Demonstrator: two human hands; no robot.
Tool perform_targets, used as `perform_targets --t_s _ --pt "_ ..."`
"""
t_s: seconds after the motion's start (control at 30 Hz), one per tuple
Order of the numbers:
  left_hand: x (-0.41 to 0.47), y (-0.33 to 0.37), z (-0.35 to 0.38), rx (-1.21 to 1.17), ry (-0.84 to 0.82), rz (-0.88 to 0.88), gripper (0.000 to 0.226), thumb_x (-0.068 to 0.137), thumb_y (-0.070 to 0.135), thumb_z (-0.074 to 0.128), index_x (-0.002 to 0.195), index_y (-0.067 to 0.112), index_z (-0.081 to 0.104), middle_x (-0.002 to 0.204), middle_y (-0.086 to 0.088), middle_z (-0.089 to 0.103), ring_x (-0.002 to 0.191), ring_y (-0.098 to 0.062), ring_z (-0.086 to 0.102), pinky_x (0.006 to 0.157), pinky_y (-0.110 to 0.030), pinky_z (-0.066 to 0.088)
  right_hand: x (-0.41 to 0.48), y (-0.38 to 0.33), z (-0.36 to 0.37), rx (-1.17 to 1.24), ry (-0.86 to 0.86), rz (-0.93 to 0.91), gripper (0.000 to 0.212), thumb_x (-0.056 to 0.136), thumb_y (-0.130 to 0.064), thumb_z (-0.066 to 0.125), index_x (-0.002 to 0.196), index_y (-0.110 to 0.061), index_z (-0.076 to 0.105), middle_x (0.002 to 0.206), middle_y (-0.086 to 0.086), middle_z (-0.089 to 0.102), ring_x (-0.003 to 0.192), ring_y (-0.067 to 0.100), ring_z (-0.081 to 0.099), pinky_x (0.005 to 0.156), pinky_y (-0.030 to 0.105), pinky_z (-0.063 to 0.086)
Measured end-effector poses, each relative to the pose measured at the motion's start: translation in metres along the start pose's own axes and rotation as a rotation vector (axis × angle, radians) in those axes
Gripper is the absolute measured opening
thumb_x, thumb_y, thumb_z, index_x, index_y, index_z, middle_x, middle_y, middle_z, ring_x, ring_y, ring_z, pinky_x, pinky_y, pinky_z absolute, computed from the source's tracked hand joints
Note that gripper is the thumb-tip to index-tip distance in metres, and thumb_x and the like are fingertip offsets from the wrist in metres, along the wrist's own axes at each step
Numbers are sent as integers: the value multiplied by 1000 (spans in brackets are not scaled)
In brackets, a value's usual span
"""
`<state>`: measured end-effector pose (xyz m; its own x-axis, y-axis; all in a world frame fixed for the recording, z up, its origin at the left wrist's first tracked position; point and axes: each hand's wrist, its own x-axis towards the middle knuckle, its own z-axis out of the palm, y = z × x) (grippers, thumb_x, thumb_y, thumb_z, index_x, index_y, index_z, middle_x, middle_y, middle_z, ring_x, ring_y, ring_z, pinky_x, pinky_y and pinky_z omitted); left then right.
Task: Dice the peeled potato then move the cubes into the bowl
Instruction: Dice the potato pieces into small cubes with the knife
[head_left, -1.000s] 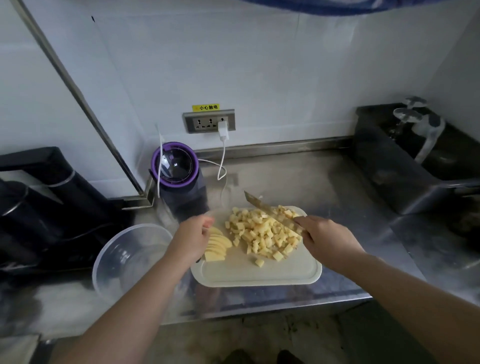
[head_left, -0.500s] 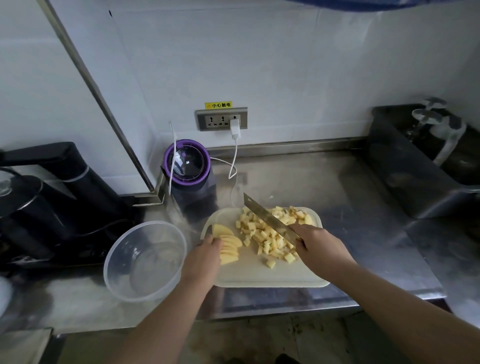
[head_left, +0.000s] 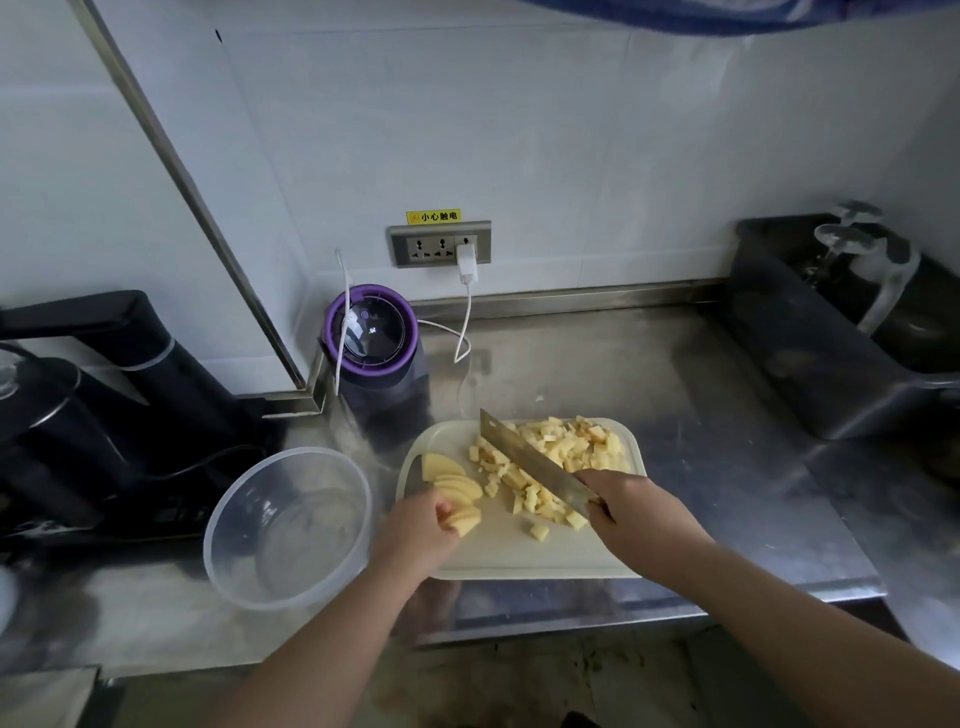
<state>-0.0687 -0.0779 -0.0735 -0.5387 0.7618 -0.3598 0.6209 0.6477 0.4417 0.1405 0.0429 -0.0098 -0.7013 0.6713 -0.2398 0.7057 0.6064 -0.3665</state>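
Now: Cutting the Last Slices Into Cubes

**State.** The left hand (head_left: 421, 525) has its fingers curled over the near end of the fanned potato slices (head_left: 457, 488), at the left of the cutting board (head_left: 519, 558). The right hand (head_left: 631, 512) is closed round the handle of the knife (head_left: 530, 462). The blade is raised at a slant over the cubes (head_left: 569, 449), which are heaped on the far right part of the board. The bowl (head_left: 223, 551) stands just left of the board and appears to hold no potato.

**Recommended procedure.**
1. Stack the slices flat before cutting; a fanned stack is likely to slide.
2. Tuck the left fingertips back, knuckles toward the blade.
3. Cut into strips, turn them, then cut across.
4. Keep the finished heap apart from the cutting zone.

**Surroundings.** The board lies at the front edge of a steel counter (head_left: 701, 395), which looks wet or smeared, so the board may shift under pressure. A purple-rimmed blender (head_left: 371, 338) stands behind the board, with a white cable (head_left: 464, 332) running up to the wall socket (head_left: 440, 244). A dark appliance (head_left: 78, 415) sits at the left and a sink (head_left: 810, 364) at the right. The light is dim
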Motion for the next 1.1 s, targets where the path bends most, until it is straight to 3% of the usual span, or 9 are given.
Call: perform_targets --t_s 0.1,0.17,0.3,0.43,0.57,0.73,0.93,1.03,1.1 --pt "-4 4 9 -468 -160 -274 23 80 19 71 101 11 64 81 1 65 72 -12 61 68 -23 50 -9 0 6 -22 -94 26 36 103 -20 38 135 -27 52 98 -8 60 74 8 60 65 19 53" --pt "-8 4 15 -683 -212 -381 28 78 11 72 105 7 66 71 -4 64 63 -14 60 70 -26 55 -15 -1 11 -22 -171 57 32 103 -22 41 133 -23 52 100 -6 61 79 9 62 72 20 56" --pt "-15 0 21 -265 -147 -174 11 79 28 73 86 19 70 79 2 68 77 -15 67 76 -34 58 -26 0 19 10 -271 79 33 102 -23 45 135 -20 48 101 -5 58 83 9 61 78 20 55" --pt "-26 6 25 -42 -77 -57 16 86 25 67 101 21 68 96 2 69 93 -17 64 83 -30 51 -34 -1 29 45 -288 60 28 102 -23 44 129 -22 50 99 -9 55 87 9 61 79 21 55" --pt "-31 16 42 -161 -1 -99 16 88 24 66 104 21 65 98 4 68 96 -15 63 89 -35 51 -36 -1 40 28 -249 51 24 102 -20 42 124 -23 50 90 -10 54 81 8 60 67 19 50" --pt "-30 35 53 -378 64 -135 17 86 22 70 101 17 65 93 7 66 92 -14 63 82 -29 51 -37 1 45 23 -219 34 31 102 -20 43 132 -24 47 112 -5 62 92 12 64 79 25 56" --pt "-25 46 49 -733 46 -289 11 93 16 61 101 9 66 83 -7 69 80 -23 67 83 -42 58 -36 11 49 -29 -202 -45 32 103 -24 45 135 -22 46 114 -4 63 93 14 66 82 29 58" --pt "-22 51 50 -724 115 -320 7 90 10 63 85 10 68 80 -13 70 81 -30 69 81 -44 58 -37 15 52 -93 -198 -96 38 102 -25 47 140 -24 41 119 -5 61 96 16 65 82 27 57" --pt "-20 52 53 -725 136 -339 20 87 9 66 72 20 62 77 -10 70 82 -30 69 82 -45 57 -37 17 53 -111 -204 -114 41 102 -24 48 142 -25 39 121 -6 59 98 15 64 83 26 56"
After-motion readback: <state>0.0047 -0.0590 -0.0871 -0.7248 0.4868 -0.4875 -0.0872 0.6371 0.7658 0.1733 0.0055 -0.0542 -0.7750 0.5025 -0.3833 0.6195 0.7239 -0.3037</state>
